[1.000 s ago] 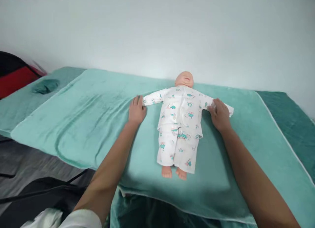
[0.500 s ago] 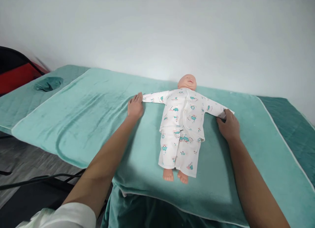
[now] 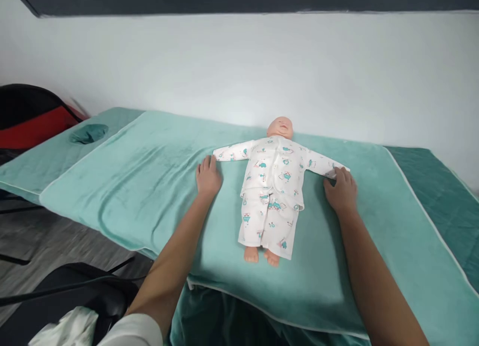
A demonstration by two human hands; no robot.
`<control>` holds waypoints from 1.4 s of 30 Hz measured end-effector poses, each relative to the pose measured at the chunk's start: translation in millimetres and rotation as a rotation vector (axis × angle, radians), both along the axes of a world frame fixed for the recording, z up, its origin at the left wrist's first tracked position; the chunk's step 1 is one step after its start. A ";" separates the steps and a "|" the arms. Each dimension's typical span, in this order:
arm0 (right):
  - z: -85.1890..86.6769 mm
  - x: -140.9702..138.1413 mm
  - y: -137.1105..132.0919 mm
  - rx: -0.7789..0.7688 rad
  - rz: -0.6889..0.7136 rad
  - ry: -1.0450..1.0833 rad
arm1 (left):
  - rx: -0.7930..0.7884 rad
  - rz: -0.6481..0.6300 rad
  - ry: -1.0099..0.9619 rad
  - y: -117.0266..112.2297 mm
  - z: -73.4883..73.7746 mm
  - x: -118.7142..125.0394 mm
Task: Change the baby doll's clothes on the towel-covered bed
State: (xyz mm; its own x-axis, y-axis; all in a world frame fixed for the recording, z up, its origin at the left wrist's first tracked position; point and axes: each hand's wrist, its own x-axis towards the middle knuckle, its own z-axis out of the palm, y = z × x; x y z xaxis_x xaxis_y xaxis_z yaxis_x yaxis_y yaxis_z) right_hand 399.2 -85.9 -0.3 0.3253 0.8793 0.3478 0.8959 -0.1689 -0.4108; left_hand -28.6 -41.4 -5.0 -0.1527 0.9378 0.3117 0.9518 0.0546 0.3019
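Far left of my left hand's (image 3: pixel 208 177) fingers I've got a red-and-black chair (image 3: pixel 45 125), then a teal quilted massage-table cover (image 3: pixel 45 169) with a face hole (image 3: pixel 89 133). Low left, nearer the camera than those fingers: black chair (image 3: pixel 71 281), crumpled white cloth (image 3: pixel 71 326) on it. Light-green plush blanket (image 3: pixel 123 171) runs under both hands, creased left of the left fingers. Left hand palm down on it, fingers straight and close together, tips right at one cuff of the printed pajama top (image 3: pixel 271 159); from here I can't tell if they pinch it. Baby doll (image 3: pixel 274 185) lies face up between my two sets of fingers, arms spread, head beyond the fingertips near the white wall (image 3: pixel 232 67), pajama trousers (image 3: pixel 267 219) and bare feet nearer the camera. Right hand (image 3: pixel 341 190): fingers over the other cuff, thumb apart, just below the sleeve; can't tell whether it grips. Right of those fingers: more blanket, then dark-green quilted cover (image 3: pixel 437 186).
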 end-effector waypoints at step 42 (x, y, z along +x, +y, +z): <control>12.4 -136.3 -232.7 0.112 0.420 0.388 | -0.051 -0.430 -0.755 -236.2 7.4 37.4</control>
State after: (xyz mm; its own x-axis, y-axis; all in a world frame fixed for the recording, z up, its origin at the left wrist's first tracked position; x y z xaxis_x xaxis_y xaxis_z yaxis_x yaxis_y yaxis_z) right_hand 262.9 -318.6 12.1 0.0783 0.9254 0.3708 0.6570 0.2319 -0.7174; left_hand 8.9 -277.6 2.4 0.0688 0.9717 0.2258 0.4391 -0.2328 0.8678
